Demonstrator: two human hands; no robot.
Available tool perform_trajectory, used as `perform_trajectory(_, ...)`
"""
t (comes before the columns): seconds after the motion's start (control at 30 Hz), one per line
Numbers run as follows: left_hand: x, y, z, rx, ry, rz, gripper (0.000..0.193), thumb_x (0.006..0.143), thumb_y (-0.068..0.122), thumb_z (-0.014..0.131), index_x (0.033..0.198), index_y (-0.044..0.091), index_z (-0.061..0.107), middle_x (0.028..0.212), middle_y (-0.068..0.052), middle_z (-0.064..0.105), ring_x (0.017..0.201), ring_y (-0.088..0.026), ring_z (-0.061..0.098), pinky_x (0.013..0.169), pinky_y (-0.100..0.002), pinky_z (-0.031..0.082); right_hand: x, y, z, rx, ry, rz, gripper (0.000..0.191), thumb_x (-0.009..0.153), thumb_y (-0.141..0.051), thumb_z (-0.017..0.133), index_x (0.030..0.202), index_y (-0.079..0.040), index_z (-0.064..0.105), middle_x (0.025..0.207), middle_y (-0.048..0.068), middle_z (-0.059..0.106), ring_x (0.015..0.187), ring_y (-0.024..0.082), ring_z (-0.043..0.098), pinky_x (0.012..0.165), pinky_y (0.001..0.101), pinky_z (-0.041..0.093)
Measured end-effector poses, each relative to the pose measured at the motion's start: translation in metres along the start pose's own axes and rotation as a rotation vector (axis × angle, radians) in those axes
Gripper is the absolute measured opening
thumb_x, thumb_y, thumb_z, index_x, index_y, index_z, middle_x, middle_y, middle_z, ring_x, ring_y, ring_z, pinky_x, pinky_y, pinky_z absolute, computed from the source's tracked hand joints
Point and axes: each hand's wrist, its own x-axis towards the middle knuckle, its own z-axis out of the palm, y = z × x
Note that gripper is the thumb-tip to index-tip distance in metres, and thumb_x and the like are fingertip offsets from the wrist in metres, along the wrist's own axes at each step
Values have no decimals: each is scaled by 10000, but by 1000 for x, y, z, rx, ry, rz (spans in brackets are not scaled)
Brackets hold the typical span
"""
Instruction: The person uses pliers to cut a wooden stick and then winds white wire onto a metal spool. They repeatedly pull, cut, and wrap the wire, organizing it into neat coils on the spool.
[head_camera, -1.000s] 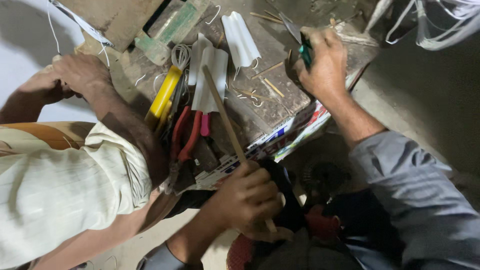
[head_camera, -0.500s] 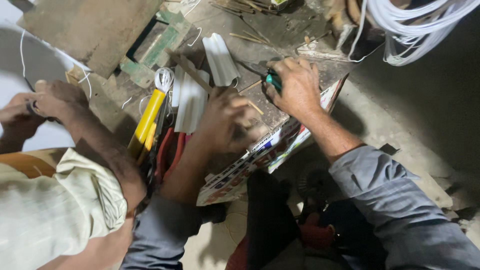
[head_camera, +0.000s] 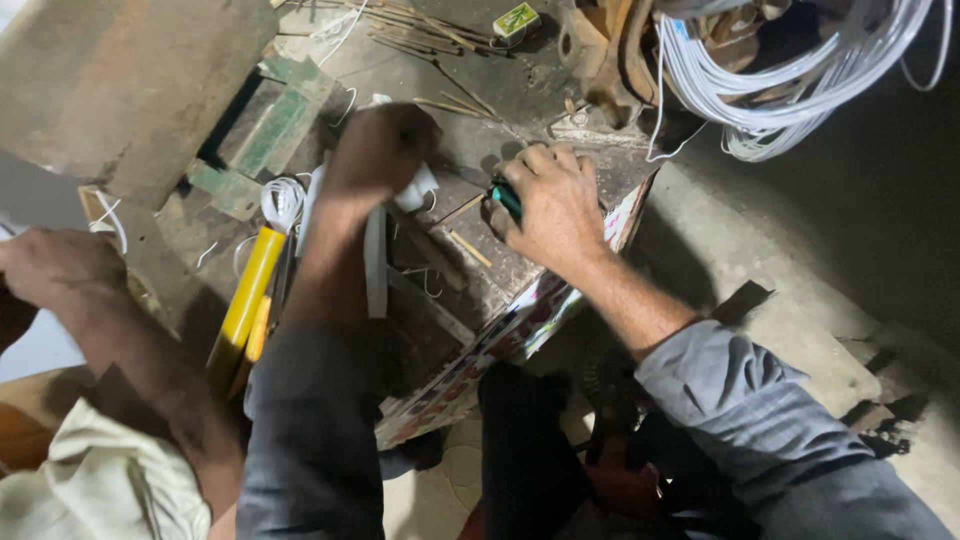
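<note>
My left hand (head_camera: 378, 150) reaches forward over the cluttered work board (head_camera: 510, 270) and is closed on the end of a white strip (head_camera: 420, 188); the hand is blurred. A longer white strip (head_camera: 375, 265) lies under its wrist. My right hand (head_camera: 552, 203) rests on the board just to the right, fist shut on a green-handled tool (head_camera: 505, 197) whose tip is hidden under the fingers. Thin wooden sticks (head_camera: 468, 247) lie between the two hands.
A co-worker's hand (head_camera: 60, 265) and cream sleeve (head_camera: 100, 480) are at the left. A yellow tool (head_camera: 245, 290) and small white wire coil (head_camera: 283, 200) lie left of my arm. A big coil of white cable (head_camera: 800, 70) hangs top right. A small box (head_camera: 517, 18) sits beyond.
My left hand let go of a wooden stick near my lap and moved forward onto the white strips. My right hand, still gripping the green-handled tool, came down onto the board.
</note>
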Motion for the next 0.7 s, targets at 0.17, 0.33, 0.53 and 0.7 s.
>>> perform_trajectory(0.17,37,-70,34,190,202,122,138,935,145,740,986,18,751,957,-202,729,921,-371,707,836,-459,556,0,0,2,79,49,-19,431,769,-291,801,1153,-108,730,1125,104,629,1122,341,551,900,519,410)
perform_trajectory(0.33,50,-82,58,310,237,180,125,921,178,762,984,70,766,995,-184,714,951,-379,669,851,-476,532,-1,1,5,76,20,-13,424,773,-294,791,1150,-111,729,1109,105,629,1122,340,552,913,513,409)
perform_trajectory(0.53,39,-59,63,688,335,152,32,768,129,737,751,126,764,838,-124,718,888,-334,691,748,-531,518,-2,-2,1,43,25,3,422,765,-307,793,1138,-120,734,1104,115,633,1109,351,560,900,521,417)
perform_trajectory(0.7,20,-41,54,359,314,114,71,842,86,694,844,81,764,907,-172,724,887,-386,694,802,-489,543,-8,0,2,113,61,34,453,812,-364,799,1150,-73,718,1136,140,637,1129,364,561,912,525,422)
